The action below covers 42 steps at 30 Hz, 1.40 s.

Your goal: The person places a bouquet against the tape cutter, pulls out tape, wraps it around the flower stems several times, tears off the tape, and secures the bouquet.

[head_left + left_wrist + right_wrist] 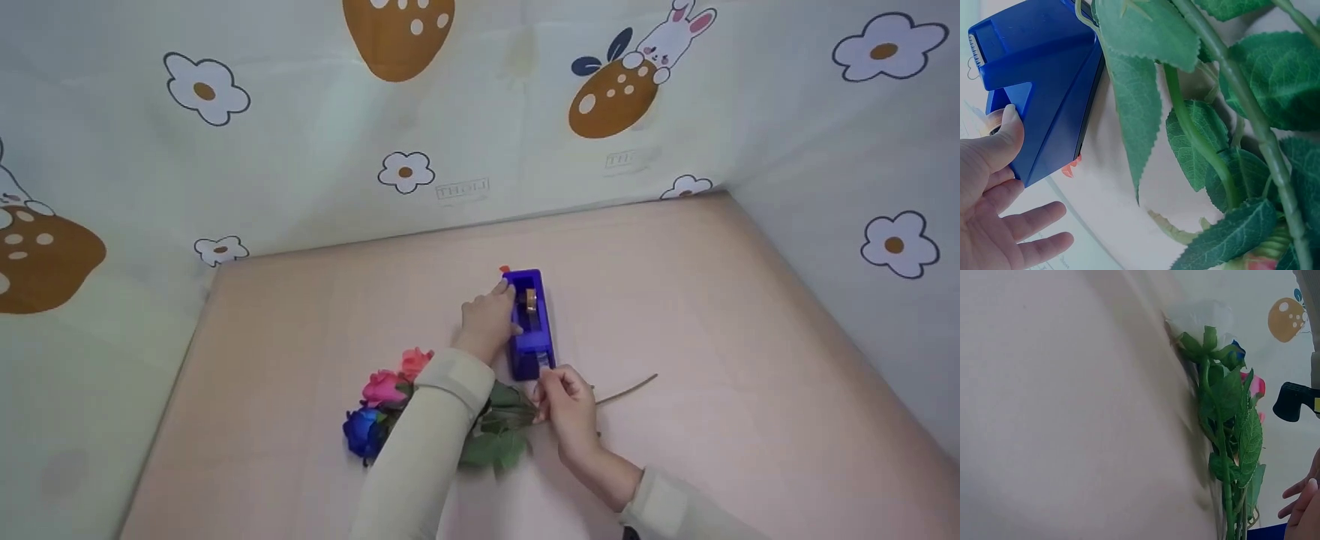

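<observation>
A blue tape dispenser (530, 322) stands on the pink table (300, 315). My left hand (501, 296) rests against its left side. In the left wrist view the thumb (1008, 126) presses the dispenser (1039, 79) and the other fingers lie straight. My right hand (546, 382) is at the dispenser's cutter end, fingertips pinched together, apparently on the clear tape end. Under my forearms lies a bunch of artificial roses: blue (364, 431), pink (382, 388) and coral (415, 362). Their green leaves (495, 446) and stems (630, 388) point right.
Printed cloth walls (465, 150) with flowers and rabbits close off the table at the back and on both sides. In the right wrist view the rose stems and leaves (1230, 439) run along the table, with a black device (1292, 402) beyond them.
</observation>
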{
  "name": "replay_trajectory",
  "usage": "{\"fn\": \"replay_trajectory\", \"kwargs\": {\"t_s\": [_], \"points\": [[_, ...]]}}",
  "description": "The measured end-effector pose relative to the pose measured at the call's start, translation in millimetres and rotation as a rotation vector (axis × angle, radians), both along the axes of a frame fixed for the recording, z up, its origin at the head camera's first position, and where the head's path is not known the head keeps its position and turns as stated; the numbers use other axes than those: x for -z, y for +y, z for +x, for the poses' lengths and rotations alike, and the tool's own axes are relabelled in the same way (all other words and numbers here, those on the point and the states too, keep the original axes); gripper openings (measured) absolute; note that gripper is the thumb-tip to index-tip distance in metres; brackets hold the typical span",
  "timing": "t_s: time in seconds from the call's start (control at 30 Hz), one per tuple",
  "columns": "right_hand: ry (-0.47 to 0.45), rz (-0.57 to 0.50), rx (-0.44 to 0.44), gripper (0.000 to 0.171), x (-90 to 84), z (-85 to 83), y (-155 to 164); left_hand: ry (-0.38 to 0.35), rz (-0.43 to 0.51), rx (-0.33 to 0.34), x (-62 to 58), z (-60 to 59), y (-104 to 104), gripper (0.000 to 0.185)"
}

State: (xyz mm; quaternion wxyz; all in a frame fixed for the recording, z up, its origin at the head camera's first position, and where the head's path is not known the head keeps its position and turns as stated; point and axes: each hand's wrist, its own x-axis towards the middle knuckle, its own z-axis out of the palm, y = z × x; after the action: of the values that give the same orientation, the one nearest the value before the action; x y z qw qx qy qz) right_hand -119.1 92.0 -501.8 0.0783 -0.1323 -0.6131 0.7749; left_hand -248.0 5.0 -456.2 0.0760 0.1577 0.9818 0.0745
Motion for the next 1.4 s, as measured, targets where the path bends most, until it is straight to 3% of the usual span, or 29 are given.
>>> {"fn": "replay_trajectory", "kwargs": {"t_s": [0.47, 0.93, 1.17, 1.4], "points": [[-0.095, -0.014, -0.117, 0.021, -20.2, 23.7, 12, -0.056, -0.003, -0.009, -1.2, -2.8, 1, 0.069], [-0.081, 0.159, -0.233, 0.025, -33.5, 53.2, 32, -0.068, 0.011, -0.009, 0.8, -5.1, 0, 0.071], [-0.15, 0.102, -0.291, 0.019, -29.5, 58.6, 43, -0.086, 0.005, -0.004, -2.6, -6.6, 1, 0.071], [-0.242, 0.109, -0.4, 0.019, -10.8, 61.4, 46, -0.106, 0.002, -0.01, -0.8, -5.1, 0, 0.071]]}}
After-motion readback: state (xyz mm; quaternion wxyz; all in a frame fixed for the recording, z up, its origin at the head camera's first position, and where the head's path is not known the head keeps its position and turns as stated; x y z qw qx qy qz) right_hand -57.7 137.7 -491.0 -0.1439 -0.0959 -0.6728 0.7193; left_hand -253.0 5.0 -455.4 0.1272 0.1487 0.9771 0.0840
